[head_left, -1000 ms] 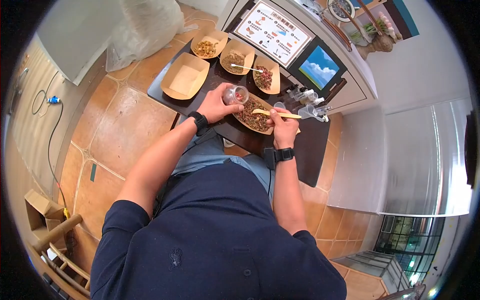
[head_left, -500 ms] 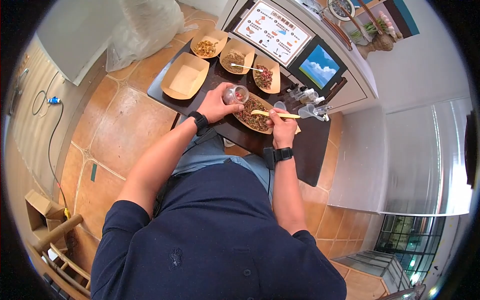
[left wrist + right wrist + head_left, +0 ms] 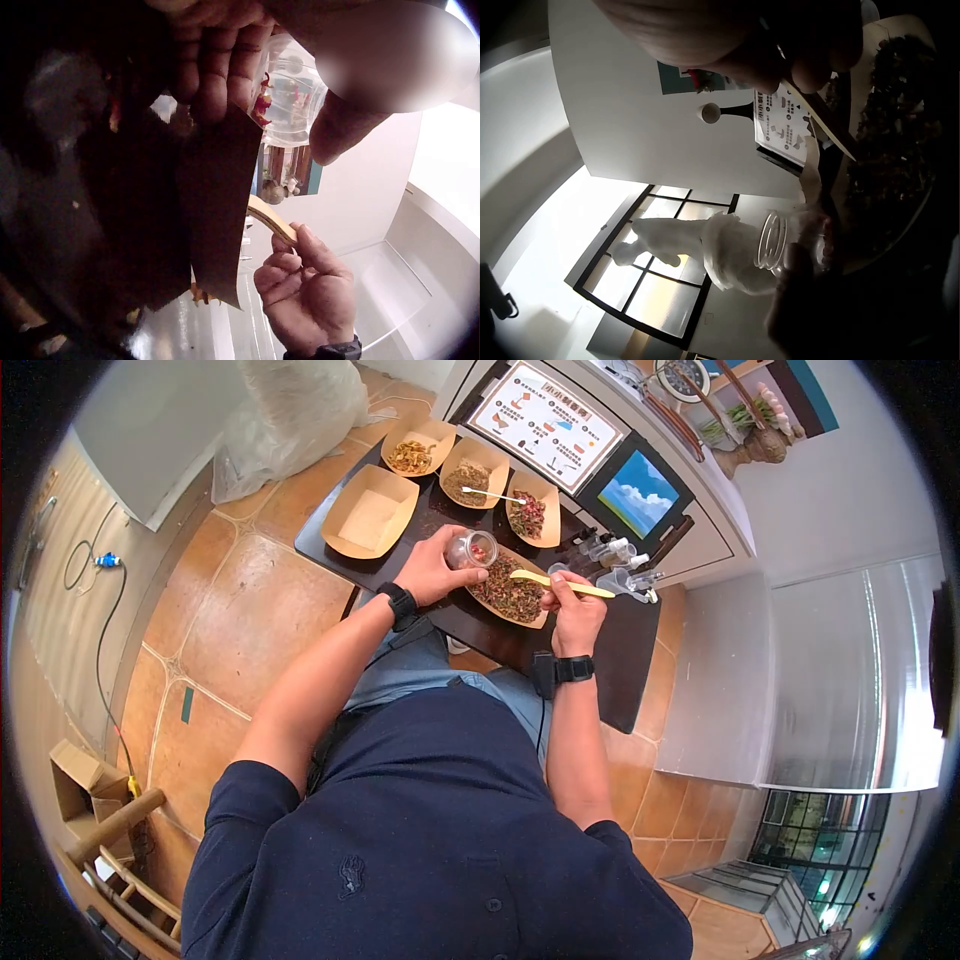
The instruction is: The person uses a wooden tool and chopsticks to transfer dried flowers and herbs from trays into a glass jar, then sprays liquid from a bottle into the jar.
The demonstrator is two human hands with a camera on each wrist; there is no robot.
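My left hand [image 3: 433, 570] grips a small clear jar [image 3: 462, 552], tilted, with its mouth facing right. Red petal bits [image 3: 262, 109] show inside the jar in the left wrist view. Between the thumb and fingers of my right hand [image 3: 578, 618] is a pale wooden spoon [image 3: 535, 578], its tip over a paper tray [image 3: 540, 623] just right of the jar. Chopped dried herbs and red flakes [image 3: 508, 598] fill this tray. In the right wrist view the spoon [image 3: 823, 120] points down toward the dark herb mix.
Behind stand paper trays with yellow petals [image 3: 410, 457], brown powder [image 3: 463, 485] and red-green flakes [image 3: 527, 518]. A paper tray [image 3: 370, 512] showing its bare bottom sits left. Small bottles [image 3: 615, 552], a printed card [image 3: 545, 425] and a screen [image 3: 640, 493] line the far right.
My right hand has shifted slightly right, and the spoon's tip has moved right and away from me over the herbs. The left hand and jar have stayed in place.
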